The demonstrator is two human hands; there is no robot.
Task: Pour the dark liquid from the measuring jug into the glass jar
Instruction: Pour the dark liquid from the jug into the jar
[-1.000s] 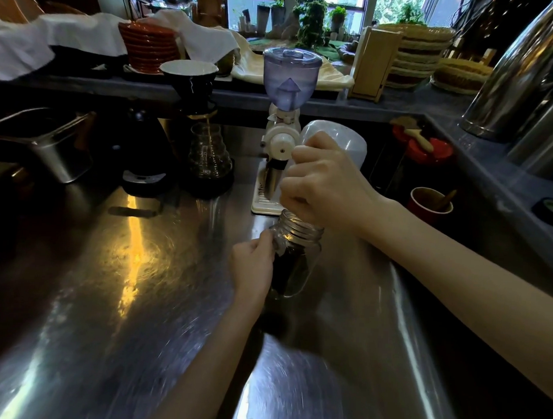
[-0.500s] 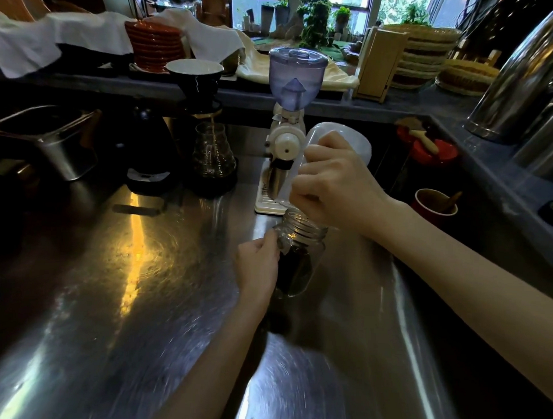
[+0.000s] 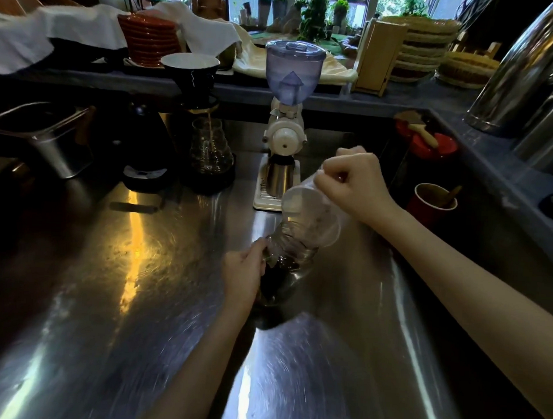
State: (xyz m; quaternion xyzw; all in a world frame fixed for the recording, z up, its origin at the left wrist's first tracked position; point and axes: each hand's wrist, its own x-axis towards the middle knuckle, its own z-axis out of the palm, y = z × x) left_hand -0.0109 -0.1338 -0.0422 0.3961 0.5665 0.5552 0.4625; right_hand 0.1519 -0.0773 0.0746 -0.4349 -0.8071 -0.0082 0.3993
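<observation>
A clear glass jar stands on the steel counter, tilted a little, with dark liquid in its lower part. My left hand grips its left side near the threaded neck. My right hand holds a translucent plastic measuring jug by its handle, tipped so its open mouth faces me just above the jar's mouth. The jug looks almost empty. No stream of liquid is visible between them.
A white grinder with a blue hopper and a steel cup stands right behind the jar. A dripper over a glass server sits at the back left, a steel container further left. A red cup stands right of my wrist.
My right hand has rolled the jug from bottom-up over the jar back toward me, so its open mouth now shows. The left hand still holds the jar.
</observation>
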